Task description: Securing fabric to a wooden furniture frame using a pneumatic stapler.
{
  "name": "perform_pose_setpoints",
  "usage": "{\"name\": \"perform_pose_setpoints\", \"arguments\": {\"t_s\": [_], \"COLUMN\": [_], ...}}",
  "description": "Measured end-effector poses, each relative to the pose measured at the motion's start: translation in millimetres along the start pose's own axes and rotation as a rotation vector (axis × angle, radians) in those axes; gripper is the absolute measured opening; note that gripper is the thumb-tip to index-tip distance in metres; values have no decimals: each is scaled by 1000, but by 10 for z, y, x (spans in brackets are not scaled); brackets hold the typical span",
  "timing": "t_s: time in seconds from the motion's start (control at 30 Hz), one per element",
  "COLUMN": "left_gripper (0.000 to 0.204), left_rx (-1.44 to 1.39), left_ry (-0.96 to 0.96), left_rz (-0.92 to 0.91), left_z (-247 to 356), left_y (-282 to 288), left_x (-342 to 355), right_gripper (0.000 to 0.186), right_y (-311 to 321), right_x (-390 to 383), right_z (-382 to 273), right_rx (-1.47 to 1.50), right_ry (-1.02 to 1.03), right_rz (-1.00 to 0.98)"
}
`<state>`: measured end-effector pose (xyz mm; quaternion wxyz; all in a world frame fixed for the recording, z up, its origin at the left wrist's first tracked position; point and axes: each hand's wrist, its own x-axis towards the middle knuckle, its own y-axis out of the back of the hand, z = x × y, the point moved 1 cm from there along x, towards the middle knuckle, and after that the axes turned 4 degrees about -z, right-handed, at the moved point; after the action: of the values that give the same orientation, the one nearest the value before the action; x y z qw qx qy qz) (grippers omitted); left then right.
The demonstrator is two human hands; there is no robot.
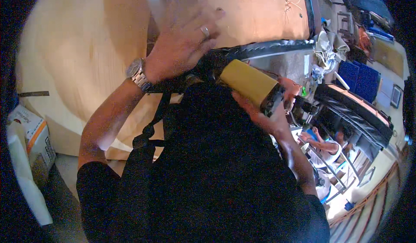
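Observation:
My left hand (184, 45), with a ring and a metal wristwatch (139, 75), is over the edge of a light wooden panel (260, 15). Its fingers are stretched out and somewhat blurred, and I see nothing in them. Black material (268, 48) runs along the panel's near edge, wrinkled and folded. In my right hand (260, 108) is a yellow box-shaped thing (249, 81) with a black end, tilted just below that edge. What kind of thing it is cannot be made out. The fingers wrap round its black end and underside.
A large pale wooden sheet (73, 56) spreads on the left, with a white and orange carton (37, 132) beside it. Crumpled cloth (329, 48) lies beyond the panel's right side. A long black-covered piece (355, 113) stands at right, near another person (325, 150).

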<state>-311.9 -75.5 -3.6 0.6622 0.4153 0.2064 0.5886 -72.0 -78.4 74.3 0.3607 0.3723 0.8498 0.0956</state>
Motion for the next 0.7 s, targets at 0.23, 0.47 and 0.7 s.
{"name": "perform_pose_setpoints", "arguments": {"t_s": [0.23, 0.47, 0.7], "left_gripper": [28, 50, 87], "left_rx": [-203, 26, 156], "left_ry": [23, 32, 211], "left_rz": [19, -146, -17], "left_z": [-66, -16, 231], "left_y": [64, 219, 394], "left_x": [0, -106, -64], "right_gripper": [50, 30, 30], "right_y": [438, 1815, 2740], "right_x": [-278, -805, -242], "right_z": [447, 1126, 2424], "right_rx": [-134, -400, -290], "right_ry": [159, -42, -398], "right_rz": [-11, 491, 458]}}
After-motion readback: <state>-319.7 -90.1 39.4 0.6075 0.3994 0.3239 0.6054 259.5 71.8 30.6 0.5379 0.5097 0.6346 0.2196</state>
